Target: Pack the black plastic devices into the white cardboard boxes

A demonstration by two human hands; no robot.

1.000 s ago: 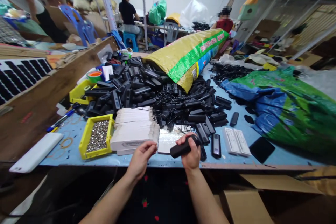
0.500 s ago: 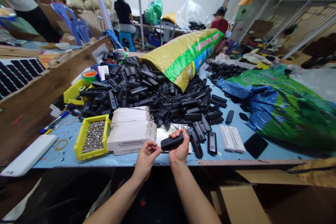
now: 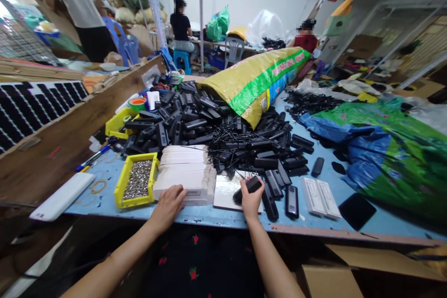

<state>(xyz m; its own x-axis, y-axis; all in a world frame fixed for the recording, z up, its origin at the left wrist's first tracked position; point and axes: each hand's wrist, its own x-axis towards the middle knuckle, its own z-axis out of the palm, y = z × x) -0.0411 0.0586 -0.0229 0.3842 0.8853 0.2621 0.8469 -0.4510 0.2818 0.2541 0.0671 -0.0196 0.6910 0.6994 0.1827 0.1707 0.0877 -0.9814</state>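
My right hand is closed around a black oblong plastic case, held tilted just above a flat, shiny-topped white block. My left hand rests against the front left corner of a stack of white cards, its fingers reaching over the near edge. The fingers look loosely extended, and I see nothing held in them. Left of this hand stands a yellow bin filled with small metal pieces. More black cases lie just right of my right hand.
A large pile of black cases with thin black sticks covers the middle. A yellow sack lies over its back. Green and blue bags fill the right. White printed packs and a white power bank lie near the front edge.
My left hand has left the black case and moved left to the card stack. My right hand still holds the case, now over the white block. The view has shifted.
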